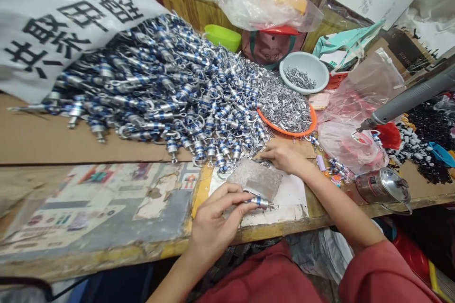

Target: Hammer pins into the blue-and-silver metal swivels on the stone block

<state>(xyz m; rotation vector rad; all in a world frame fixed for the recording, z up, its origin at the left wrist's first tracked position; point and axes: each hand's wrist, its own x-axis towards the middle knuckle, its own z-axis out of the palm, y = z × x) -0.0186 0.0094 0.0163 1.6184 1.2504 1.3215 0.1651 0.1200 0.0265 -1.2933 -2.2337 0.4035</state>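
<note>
My left hand [218, 213] pinches a small blue-and-silver cylindrical keychain [260, 201] between thumb and fingers, its ring end pointing right. It is held at the near edge of a worn metal block [256, 177], which lies on a white sheet [296, 196]. Beyond the block, my right hand [284, 158] reaches left with fingers stretched out at loose small metal plates [261, 149]; its fingertips are partly hidden. A big heap of similar blue-and-silver keychains [170, 80] lies beyond both hands. An orange bowl [313, 125] heaped with flat metal plates stands past my right hand.
A pale blue bowl [322, 68] holds metal pins. An electric screwdriver [408, 99] hangs in from the right, above plastic bags [351, 147]. A lidded metal cup [377, 187] stands near the front edge. Black and white small parts [408, 139] are piled at far right.
</note>
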